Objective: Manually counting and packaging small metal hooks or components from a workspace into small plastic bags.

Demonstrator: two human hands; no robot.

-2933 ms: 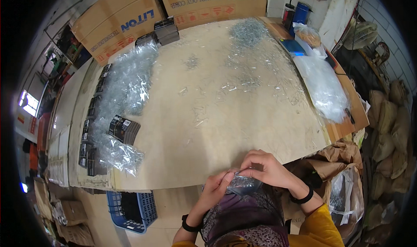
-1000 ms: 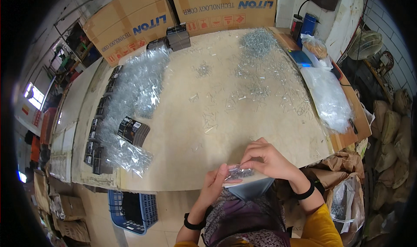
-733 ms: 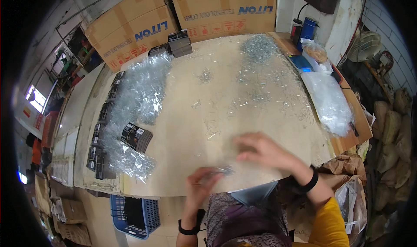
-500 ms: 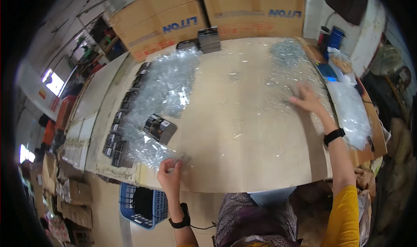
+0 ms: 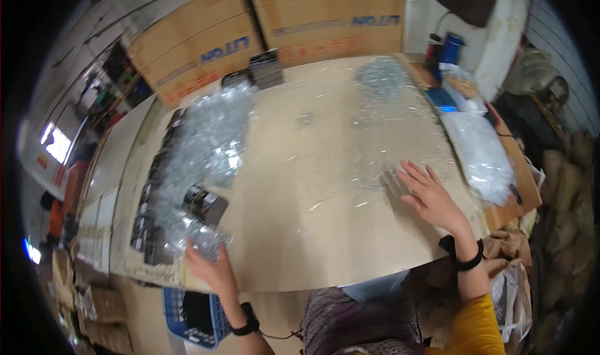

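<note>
My left hand (image 5: pixel 212 269) is at the near left edge of the table, fingers apart, against the near end of a heap of shiny transparent plastic pieces (image 5: pixel 212 136). No object shows in it. My right hand (image 5: pixel 431 199) hovers low over the right half of the tabletop, its fingers spread. Beside its fingertips lie small glinting bits (image 5: pixel 375 185), too small to name. A stack of dark printed cards (image 5: pixel 205 205) rests on the heap, a little beyond my left hand. At the far right sits a round pile of fine glinting pieces (image 5: pixel 382 79).
Dark card stacks line the tabletop's (image 5: pixel 300 230) left side; another stack (image 5: pixel 266 69) stands at the back before large cartons (image 5: pixel 331 17). Along the right edge lie a scale with a lit display (image 5: pixel 442 100) and plastic bags (image 5: pixel 480 158). Below left is a blue basket (image 5: pixel 197 317).
My left hand has gone from a pinch to spread fingers. My right hand has come nearer across the tabletop, and the loose bits beside it lie nearer too. The whole view has shifted.
</note>
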